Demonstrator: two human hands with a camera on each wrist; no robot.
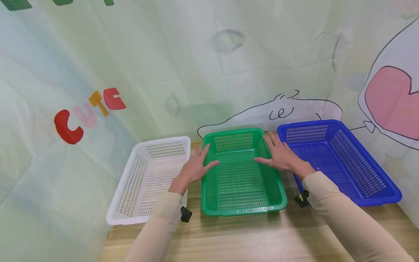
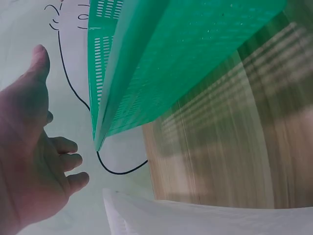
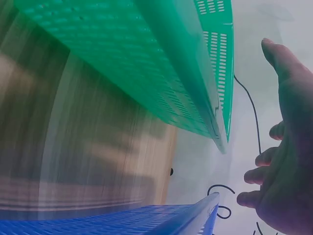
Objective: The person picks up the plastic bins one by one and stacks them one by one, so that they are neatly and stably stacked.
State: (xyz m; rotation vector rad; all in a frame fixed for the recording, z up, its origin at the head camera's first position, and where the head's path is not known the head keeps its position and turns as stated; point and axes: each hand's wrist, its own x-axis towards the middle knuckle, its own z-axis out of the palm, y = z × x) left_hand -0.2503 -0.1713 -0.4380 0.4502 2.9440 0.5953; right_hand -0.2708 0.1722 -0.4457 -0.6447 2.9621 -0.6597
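A green plastic basket (image 1: 242,178) with perforated walls sits on the wooden table between my two hands. My left hand (image 1: 195,165) hovers by its left rim, thumb stretched inward over the basket and fingers extended. On the other side my right hand (image 1: 279,154) is at the right rim, its fingers spread and thumb pointing inward. Both wrist views show the left palm (image 2: 29,152) and the right palm (image 3: 288,147) apart from the green basket's sides, with nothing held.
A white basket (image 1: 131,182) stands left of the green one, partly behind my left forearm. To the right is a blue basket (image 1: 356,163), close beside my right forearm. A printed cloth backdrop (image 1: 183,65) rises behind the wooden table (image 1: 242,236).
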